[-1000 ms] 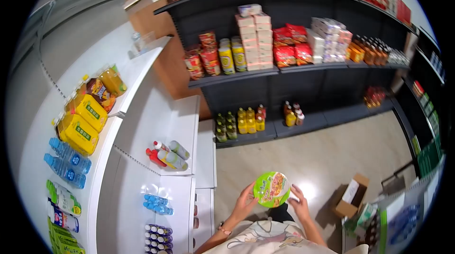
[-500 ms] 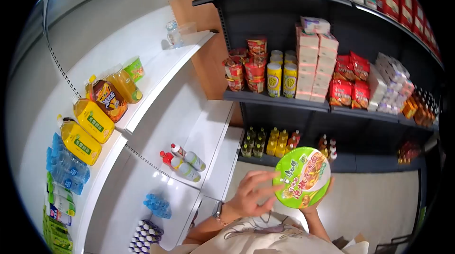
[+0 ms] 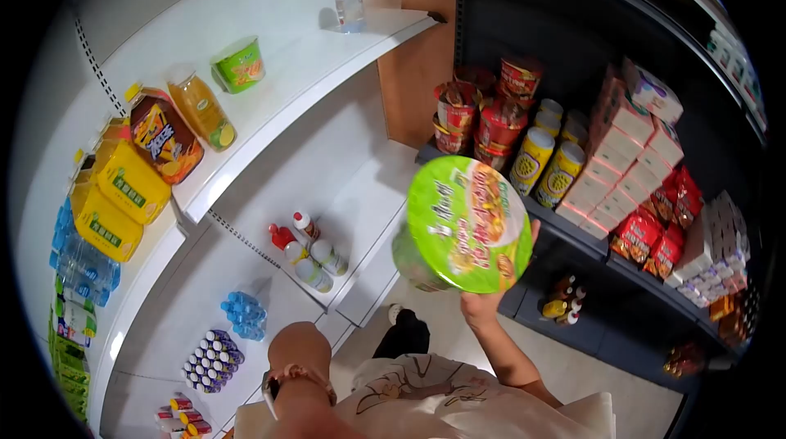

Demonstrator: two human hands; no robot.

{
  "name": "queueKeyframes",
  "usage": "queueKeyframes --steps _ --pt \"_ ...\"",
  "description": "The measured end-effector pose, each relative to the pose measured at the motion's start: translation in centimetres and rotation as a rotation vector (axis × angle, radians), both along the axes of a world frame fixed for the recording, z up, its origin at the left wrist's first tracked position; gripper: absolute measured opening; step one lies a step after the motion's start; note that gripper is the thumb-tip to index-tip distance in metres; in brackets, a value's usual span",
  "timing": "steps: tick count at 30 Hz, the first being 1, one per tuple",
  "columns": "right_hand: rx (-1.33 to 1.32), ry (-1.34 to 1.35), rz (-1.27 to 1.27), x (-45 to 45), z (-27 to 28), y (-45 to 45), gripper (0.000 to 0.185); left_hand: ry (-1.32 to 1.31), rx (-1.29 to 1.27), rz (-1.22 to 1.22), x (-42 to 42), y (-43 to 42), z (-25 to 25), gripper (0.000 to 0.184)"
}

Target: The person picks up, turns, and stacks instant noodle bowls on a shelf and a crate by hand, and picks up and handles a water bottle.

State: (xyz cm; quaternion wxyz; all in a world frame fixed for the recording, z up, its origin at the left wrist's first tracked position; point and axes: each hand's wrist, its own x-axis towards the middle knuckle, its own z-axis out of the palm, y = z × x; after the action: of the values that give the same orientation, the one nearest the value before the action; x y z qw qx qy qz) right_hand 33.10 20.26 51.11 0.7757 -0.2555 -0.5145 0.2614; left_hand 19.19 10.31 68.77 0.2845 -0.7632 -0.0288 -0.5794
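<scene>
The left hand, its fingers hidden so I cannot tell its grip, is apart from one noodle cup. The nearer right hand, directly beneath, curls around it. Beyond, behind the white shelf's front edge: one green tub, one juice bottle.

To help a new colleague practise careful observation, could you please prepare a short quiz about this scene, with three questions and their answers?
1. Which hand holds the green-lidded cup?
2. True or false: a smaller-looking green cup stands on the white shelf.
3. What stands between the red cups and the stacked pale boxes?

Key:
1. The right hand.
2. True.
3. Yellow cans.
</scene>
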Motion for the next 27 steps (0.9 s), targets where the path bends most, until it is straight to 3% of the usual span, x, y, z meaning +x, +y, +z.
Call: queueKeyframes --steps 3,6,7,8,9,11,14,17,20,27 --pt "0.065 -0.106 0.038 -2.0 2.4 5.3 0.117 -0.04 -0.06 0.032 -2.6 3.0 -0.9 0.012" --pt "0.171 -0.107 0.172 -4.9 6.5 10.6 0.118 -0.178 -0.332 0.185 -3.6 9.6 -2.2 0.01" --pt "0.226 -0.087 0.211 -6.2 7.9 12.7 0.118 -0.233 -0.41 0.249 -4.0 12.3 -2.1 0.011" --pt "0.263 -0.069 0.259 -7.6 8.7 14.1 0.119 -0.245 -0.595 0.476 -4.3 14.3 -2.0 0.009" --pt "0.214 0.041 0.363 -9.5 9.3 15.8 0.113 -0.316 -0.633 0.454 -5.2 16.4 -3.1 0.029" --pt "0.248 -0.073 0.347 -11.9 10.6 20.0 0.106 -0.712 -0.756 0.338 -5.3 20.2 -4.1 0.038" --pt "0.128 -0.054 0.459 -15.6 11.4 24.3 0.1 -0.543 -0.675 0.608 -8.3 25.3 -5.1 0.043" --pt "0.082 -0.372 0.3 -18.2 10.2 28.0 0.093 -0.632 -0.765 0.722 -9.6 29.2 -5.5 0.042" --pt "0.199 -0.706 0.17 -18.4 10.0 30.0 0.085 -0.646 -0.781 0.821 -11.0 31.1 -5.9 0.051" --pt "0.285 -0.704 0.309 -19.5 9.8 33.9 0.073 -0.635 -0.908 0.846 -12.2 33.5 -5.3 0.061"
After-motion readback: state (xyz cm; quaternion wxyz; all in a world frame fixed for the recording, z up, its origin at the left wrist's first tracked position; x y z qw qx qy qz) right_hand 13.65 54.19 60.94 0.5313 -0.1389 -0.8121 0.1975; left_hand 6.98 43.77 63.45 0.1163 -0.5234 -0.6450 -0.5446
